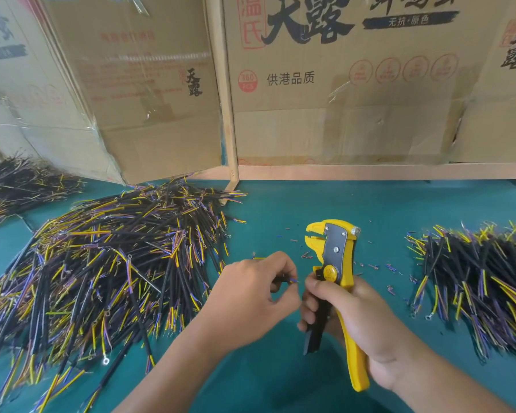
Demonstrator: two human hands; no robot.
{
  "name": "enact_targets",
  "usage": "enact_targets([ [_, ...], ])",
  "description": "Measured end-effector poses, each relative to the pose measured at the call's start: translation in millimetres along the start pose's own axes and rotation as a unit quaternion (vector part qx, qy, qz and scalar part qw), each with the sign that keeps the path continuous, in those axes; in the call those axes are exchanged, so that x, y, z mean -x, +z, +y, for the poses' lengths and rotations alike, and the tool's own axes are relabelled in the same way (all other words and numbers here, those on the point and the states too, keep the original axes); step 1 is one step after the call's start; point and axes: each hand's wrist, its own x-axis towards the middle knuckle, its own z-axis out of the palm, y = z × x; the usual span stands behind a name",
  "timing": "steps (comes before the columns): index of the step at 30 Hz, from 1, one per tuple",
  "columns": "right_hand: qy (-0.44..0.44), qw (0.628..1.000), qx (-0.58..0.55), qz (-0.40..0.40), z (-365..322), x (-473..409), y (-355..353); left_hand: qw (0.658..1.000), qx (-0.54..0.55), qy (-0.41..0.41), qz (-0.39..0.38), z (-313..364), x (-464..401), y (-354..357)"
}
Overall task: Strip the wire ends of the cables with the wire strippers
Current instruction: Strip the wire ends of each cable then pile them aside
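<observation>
My right hand [344, 318] grips the yellow and black wire strippers [332, 257] by the handles, jaws pointing up and away from me. My left hand [252, 289] pinches a short black cable [289, 280] whose blue and yellow wire ends poke out toward my right thumb. The cable's tip lies just left of the strippers' handles, well below the jaws. Most of the cable is hidden in my fingers.
A big heap of black cables with yellow and purple wires [102, 263] covers the green mat [310, 204] on the left. A smaller heap [483, 278] lies at the right. Snipped insulation bits [379, 268] scatter around the strippers. Cardboard boxes [340, 84] wall the back.
</observation>
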Motion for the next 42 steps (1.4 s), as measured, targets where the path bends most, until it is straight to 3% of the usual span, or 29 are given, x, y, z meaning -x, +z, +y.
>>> enact_targets([
  [6,0.053,0.996,-0.078,-0.006,-1,-2,0,0.998,-0.042,0.042,0.018,-2,-2,1],
  [17,0.033,0.998,-0.056,-0.014,-5,-1,-2,0.981,0.188,-0.007,-0.053,-8,-2,5],
  [33,0.024,0.998,-0.048,-0.013,-5,-8,-12,0.982,0.186,-0.021,-0.011,-10,-2,10],
  [38,0.044,0.994,-0.101,0.01,-4,-18,-19,0.973,0.225,-0.046,0.03,-3,-3,5],
  [42,0.061,0.988,-0.138,0.017,-1,-26,-27,0.976,0.21,-0.061,0.019,14,-14,5],
])
